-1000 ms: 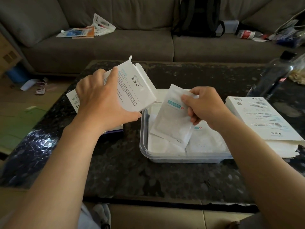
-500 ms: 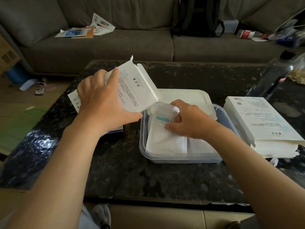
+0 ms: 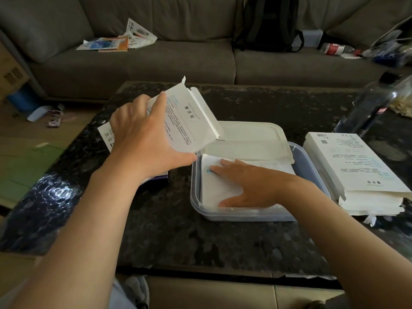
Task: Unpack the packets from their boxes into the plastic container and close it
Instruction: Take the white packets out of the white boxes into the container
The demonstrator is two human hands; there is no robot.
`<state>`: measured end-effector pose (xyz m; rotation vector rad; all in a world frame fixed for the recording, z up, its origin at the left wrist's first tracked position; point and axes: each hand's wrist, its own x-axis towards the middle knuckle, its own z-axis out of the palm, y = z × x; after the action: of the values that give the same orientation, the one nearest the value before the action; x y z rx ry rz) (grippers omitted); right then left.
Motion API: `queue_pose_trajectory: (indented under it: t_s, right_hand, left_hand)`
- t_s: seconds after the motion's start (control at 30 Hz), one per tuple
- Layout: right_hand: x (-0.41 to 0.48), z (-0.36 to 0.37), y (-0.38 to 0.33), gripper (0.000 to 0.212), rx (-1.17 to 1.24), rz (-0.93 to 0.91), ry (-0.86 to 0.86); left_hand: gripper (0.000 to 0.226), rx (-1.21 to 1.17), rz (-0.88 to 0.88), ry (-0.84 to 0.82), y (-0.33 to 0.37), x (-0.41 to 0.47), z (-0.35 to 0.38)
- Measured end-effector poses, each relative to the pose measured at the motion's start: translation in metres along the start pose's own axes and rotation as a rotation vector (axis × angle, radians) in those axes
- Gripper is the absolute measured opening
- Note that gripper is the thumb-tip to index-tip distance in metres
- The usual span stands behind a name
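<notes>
Dark speckled stone tabletop, set before a grey fabric sofa carrying a black backpack. At centre, a clear rectangular plastic container, its translucent lid resting across the far edge. Inside, flat white packets; the right hand lies flat on them, fingers straight. Just left of the container, the left hand grips an opened white cardboard box, tilted. At right, a stack of white boxes.
</notes>
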<state>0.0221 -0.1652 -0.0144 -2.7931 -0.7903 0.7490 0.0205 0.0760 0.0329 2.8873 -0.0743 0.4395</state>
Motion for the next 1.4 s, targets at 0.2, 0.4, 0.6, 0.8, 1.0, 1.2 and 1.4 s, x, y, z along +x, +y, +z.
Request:
queue_pose_trajectory:
  t_s: [0.2,0.4,0.6,0.8,1.0,1.2,1.4]
  right_hand:
    - [0.007,0.003,0.008,0.09,-0.03,-0.034,-0.064]
    - [0.012,0.011,0.008,0.103,-0.122,-0.032,-0.032]
    - [0.016,0.018,0.013,0.114,-0.121,-0.051,-0.008]
    - [0.02,0.021,0.017,0.114,-0.119,-0.052,0.009]
    - [0.008,0.009,0.009,0.099,0.068,-0.022,0.048]
    - [-0.004,-0.009,0.017,0.083,0.225,0.169,0.2]
    - [-0.014,-0.004,0.021,0.084,0.146,0.279,0.058]
  left_hand:
    - [0.129,0.0,0.015,-0.005,0.003,-0.001,0.001]
    - [0.13,0.003,0.021,-0.027,0.005,-0.001,0.002]
    - [0.129,0.005,0.035,-0.035,0.007,-0.002,0.004]
    - [0.127,0.001,0.052,-0.032,0.007,-0.004,0.005]
    - [0.13,-0.028,0.067,-0.048,0.008,-0.003,0.004]
    - [0.129,-0.045,0.065,-0.056,0.006,-0.005,0.001]
    - [0.129,-0.045,0.074,-0.059,0.01,-0.005,-0.001]
